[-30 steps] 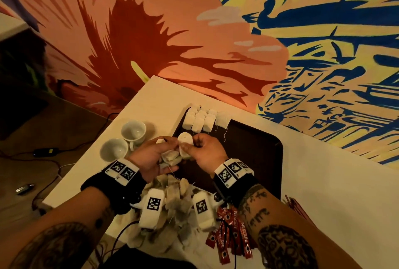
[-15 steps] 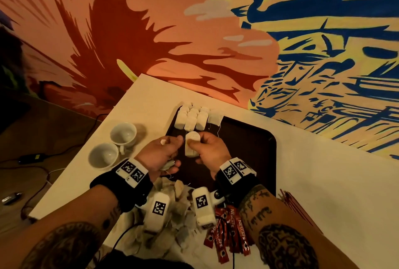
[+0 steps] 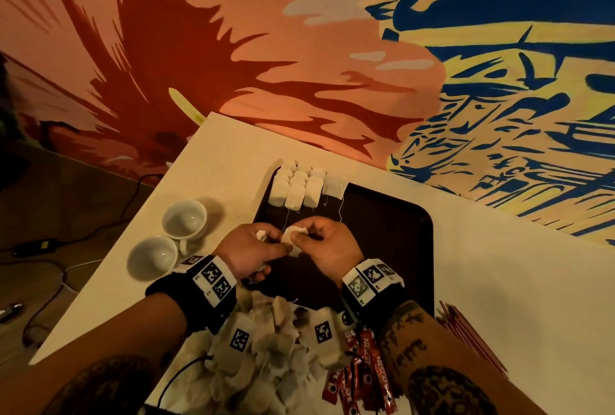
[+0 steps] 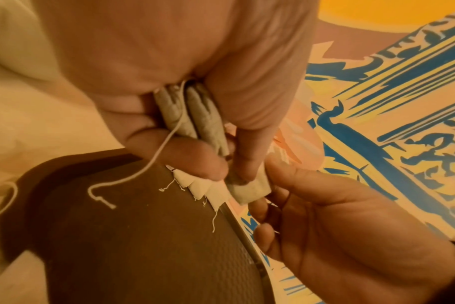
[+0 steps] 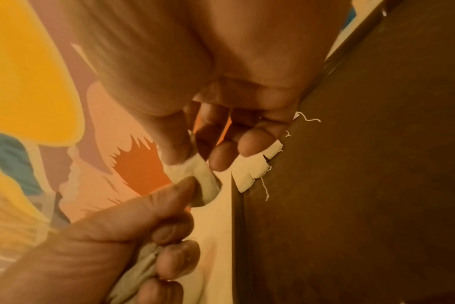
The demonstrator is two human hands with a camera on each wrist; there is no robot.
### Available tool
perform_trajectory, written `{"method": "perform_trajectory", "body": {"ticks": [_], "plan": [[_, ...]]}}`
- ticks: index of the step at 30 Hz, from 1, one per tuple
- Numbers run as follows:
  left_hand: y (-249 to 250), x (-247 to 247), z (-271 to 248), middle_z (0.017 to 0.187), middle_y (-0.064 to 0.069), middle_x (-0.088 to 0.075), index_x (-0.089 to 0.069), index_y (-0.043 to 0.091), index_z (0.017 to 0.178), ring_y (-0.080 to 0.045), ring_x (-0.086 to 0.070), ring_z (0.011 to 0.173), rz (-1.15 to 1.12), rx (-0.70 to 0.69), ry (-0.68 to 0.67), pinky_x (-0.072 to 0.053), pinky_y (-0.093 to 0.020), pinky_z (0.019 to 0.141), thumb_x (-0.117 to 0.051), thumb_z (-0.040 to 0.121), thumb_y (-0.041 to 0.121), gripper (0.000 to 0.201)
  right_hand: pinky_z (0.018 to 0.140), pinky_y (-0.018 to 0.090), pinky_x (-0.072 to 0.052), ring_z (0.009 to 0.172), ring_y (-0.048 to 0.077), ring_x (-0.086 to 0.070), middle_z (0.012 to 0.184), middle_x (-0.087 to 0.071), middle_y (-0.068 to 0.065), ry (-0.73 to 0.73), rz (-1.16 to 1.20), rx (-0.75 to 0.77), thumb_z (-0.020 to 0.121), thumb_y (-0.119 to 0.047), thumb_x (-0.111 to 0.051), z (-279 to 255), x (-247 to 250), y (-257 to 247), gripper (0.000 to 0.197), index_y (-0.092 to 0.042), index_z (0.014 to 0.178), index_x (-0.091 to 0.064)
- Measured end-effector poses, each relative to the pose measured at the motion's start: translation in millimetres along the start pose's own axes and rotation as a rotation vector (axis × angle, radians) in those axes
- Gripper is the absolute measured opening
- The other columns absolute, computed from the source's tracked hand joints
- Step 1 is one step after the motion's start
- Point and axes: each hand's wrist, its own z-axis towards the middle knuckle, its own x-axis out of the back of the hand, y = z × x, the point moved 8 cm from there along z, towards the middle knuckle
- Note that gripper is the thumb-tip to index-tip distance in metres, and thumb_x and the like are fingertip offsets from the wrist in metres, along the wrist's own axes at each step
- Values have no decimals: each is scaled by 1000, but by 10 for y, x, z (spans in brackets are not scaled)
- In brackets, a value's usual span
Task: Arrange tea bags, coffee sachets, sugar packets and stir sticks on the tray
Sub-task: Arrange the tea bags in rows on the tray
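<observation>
At the left of the head view two cups (image 3: 184, 219) stand on the counter (image 3: 499, 281). Centre frame, the left hand (image 3: 248, 249) clutches spare tea bags (image 4: 192, 115) while both hands pinch one tea bag (image 3: 293, 234) between them. It hangs over the tray (image 3: 392, 231), and the row of tea bags (image 3: 301, 190) lies just above it in frame, long axes pointing away; about ten, though overlaps blur the count. The right hand (image 3: 327, 243) seems nearer the open end. Loose tea bags (image 3: 276, 348), coffee sachets (image 3: 359, 374) and stir sticks (image 3: 472, 338) wait at the lower edge, uncountable.

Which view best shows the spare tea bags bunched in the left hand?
Left wrist: the spare tea bags sit plainly in the left hand, string dangling. Right wrist shows only an edge under curled fingers. Head view hides them almost entirely.
</observation>
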Motion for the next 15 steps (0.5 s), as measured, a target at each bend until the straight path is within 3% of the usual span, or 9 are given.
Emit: {"method": "perform_trajectory", "body": {"ticks": [3, 5, 7, 10, 12, 15], "plan": [[-41, 63, 121, 64, -7, -57, -66, 15, 100, -19, -55, 52, -38, 42, 26, -45, -27, 46, -73, 86, 18, 17, 81, 33, -58, 82, 12, -70, 89, -75, -3, -10, -161, -58, 90, -23, -73, 147, 6, 176, 11, -32, 84, -68], [-113, 112, 202, 70, -13, -54, -60, 10, 111, -22, -51, 55, -228, 111, 73, -42, -27, 47, -63, 89, 3, 23, 83, 39, -58, 83, 17, -71, 90, -74, -1, -9, -261, -118, 90, -27, -72, 269, 63, 328, 9, -32, 84, -66], [-174, 154, 281, 73, -14, -54, -56, 7, 112, -23, -52, 58, -413, 169, 98, -43, -26, 48, -54, 89, -8, 27, 81, 37, -58, 84, 15, -70, 91, -73, -3, -86, -379, -180, 90, -31, -70, 382, 68, 454, 10, -34, 83, -64], [-203, 207, 357, 80, -12, -61, -55, 10, 105, -25, -59, 66, -519, 195, 71, -50, -26, 48, -44, 90, -12, 29, 70, 24, -50, 88, 11, -66, 96, -69, -7, -182, -533, -222, 90, -34, -70, 540, 72, 526, 6, -33, 90, -63], [-218, 248, 427, 88, -13, -63, -54, 11, 106, -26, -61, 71, -528, 181, 67, -52, -29, 53, -39, 89, -16, 35, 70, 22, -47, 90, 10, -65, 99, -68, -7, -142, -561, -235, 89, -34, -71, 698, 134, 540, 9, -32, 94, -64], [-203, 284, 496, 105, -10, -62, -52, 13, 113, -25, -61, 86, -502, 133, 76, -52, -36, 71, -41, 89, -19, 41, 75, 24, -47, 93, 12, -64, 98, -67, -7, -30, -562, -266, 87, -36, -71, 953, 259, 561, 9, -30, 91, -65]]}}
